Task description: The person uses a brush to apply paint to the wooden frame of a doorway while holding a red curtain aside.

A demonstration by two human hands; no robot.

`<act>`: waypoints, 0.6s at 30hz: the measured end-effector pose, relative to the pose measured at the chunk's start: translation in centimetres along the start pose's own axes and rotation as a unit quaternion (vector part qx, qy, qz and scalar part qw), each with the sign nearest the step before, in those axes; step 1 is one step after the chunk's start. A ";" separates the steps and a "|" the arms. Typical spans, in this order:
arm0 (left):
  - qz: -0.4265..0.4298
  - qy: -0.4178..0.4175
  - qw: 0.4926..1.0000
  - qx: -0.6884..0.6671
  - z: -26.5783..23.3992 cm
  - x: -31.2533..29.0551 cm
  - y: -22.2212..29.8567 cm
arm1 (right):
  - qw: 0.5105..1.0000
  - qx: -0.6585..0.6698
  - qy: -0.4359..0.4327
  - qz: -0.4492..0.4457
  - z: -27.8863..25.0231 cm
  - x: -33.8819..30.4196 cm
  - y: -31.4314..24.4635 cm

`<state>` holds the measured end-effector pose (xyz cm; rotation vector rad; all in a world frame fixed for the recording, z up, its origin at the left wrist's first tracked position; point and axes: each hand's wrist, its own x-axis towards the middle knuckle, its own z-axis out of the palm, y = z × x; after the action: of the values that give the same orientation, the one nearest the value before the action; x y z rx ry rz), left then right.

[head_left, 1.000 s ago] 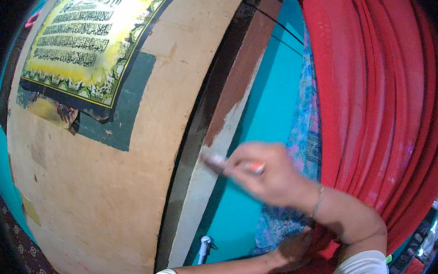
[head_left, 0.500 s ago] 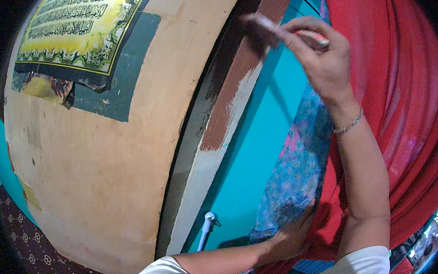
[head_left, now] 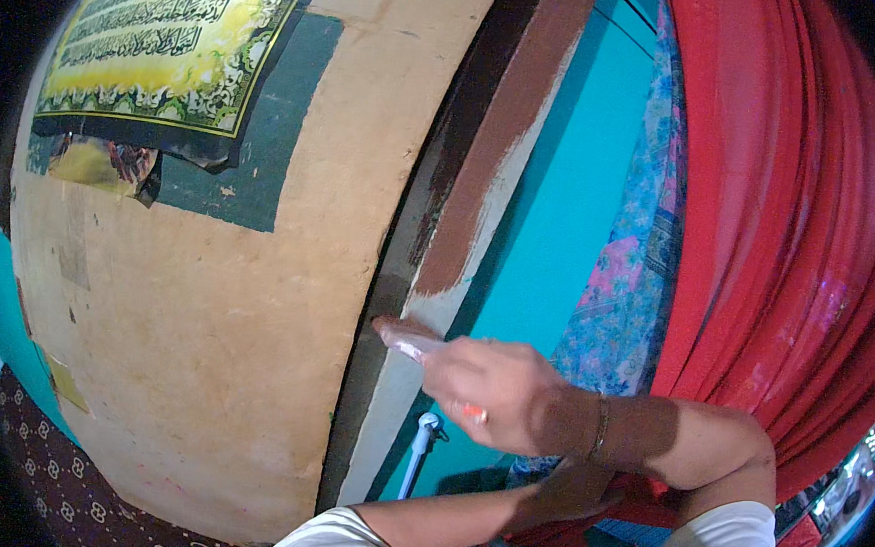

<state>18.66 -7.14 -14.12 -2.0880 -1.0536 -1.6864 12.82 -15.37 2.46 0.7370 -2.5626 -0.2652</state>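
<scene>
My right hand (head_left: 495, 392) is closed round a paintbrush (head_left: 415, 345). The brush's brown-tinted bristles lie against the dark inner face of the door frame (head_left: 382, 390), just below the painted part. Above it, the frame's outer face carries reddish-brown paint (head_left: 457, 240) with a ragged edge; lower down that face is pale grey. My left hand (head_left: 577, 488) is low, beside the blue floral cloth (head_left: 604, 329) and the red curtain (head_left: 760, 243). My right forearm and its shadow partly cover it, and its fingers are hidden.
A tan door panel (head_left: 212, 360) with a yellow poster (head_left: 161, 46) stands to the left of the frame. A turquoise wall (head_left: 553, 190) lies to its right. A white pipe-like rod (head_left: 416, 455) rises below my right hand. Patterned dark flooring (head_left: 55, 466) shows at lower left.
My right hand has moved down and left with the paintbrush, from high on the frame to below the brown paint. My left hand stays low, now more covered by the right forearm.
</scene>
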 end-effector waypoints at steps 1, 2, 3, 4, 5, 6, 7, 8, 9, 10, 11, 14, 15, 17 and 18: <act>-0.016 -0.018 1.000 -0.001 -0.3 -0.2 0.2 | 0.998 0.046 0.020 0.036 0.3 0.1 0.1; -0.052 -0.053 0.997 -0.014 -0.9 -0.2 0.2 | 0.995 0.050 0.074 0.036 0.1 0.9 0.7; -0.084 -0.089 0.992 -0.029 -1.3 -0.1 0.3 | 0.990 0.049 0.129 0.039 -0.9 2.3 1.5; -0.076 -0.066 0.994 -0.033 -1.5 0.0 0.4 | 0.976 0.104 0.163 0.102 -2.3 3.5 1.8; -0.071 -0.038 0.996 -0.034 -1.9 0.0 0.5 | 0.955 0.160 0.195 0.159 -3.9 5.3 2.1; -0.064 -0.013 0.997 -0.038 -2.1 0.1 0.6 | 0.947 0.146 0.255 0.129 -5.2 6.9 3.6; -0.071 -0.027 0.996 -0.036 -2.2 0.1 0.6 | 0.935 0.128 0.315 0.102 -6.5 8.1 5.2; -0.077 -0.040 0.996 -0.034 -2.3 0.2 0.7 | 0.922 0.124 0.338 0.139 -8.4 9.3 5.2; -0.085 -0.052 0.995 -0.027 -2.5 0.2 0.7 | 0.908 0.125 0.361 0.171 -10.4 10.6 4.8; -0.081 -0.059 0.994 -0.035 -1.9 0.1 0.7 | 0.908 0.092 0.378 0.158 -12.6 11.1 5.9; -0.081 -0.061 0.994 -0.037 -1.2 -0.1 0.3 | 0.907 0.065 0.391 0.139 -14.6 11.8 7.1; -0.043 -0.042 0.998 -0.009 -2.0 -0.2 0.0 | 0.850 -0.062 0.521 0.045 -18.0 14.5 8.4; -0.022 -0.034 0.999 0.003 -2.2 -0.3 0.2 | 0.831 -0.074 0.551 0.030 -18.4 15.3 7.5; -0.019 -0.033 0.999 0.003 -1.9 -0.2 -0.2 | 0.819 -0.079 0.568 0.011 -17.7 16.1 7.0; -0.034 -0.050 0.998 0.008 -1.9 -0.4 -0.2 | 0.828 -0.072 0.557 0.008 -16.8 16.2 7.0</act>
<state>17.08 -8.29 -13.96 -2.1708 -1.1760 -1.6133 5.46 -19.24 25.38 0.5547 -1.4067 0.0099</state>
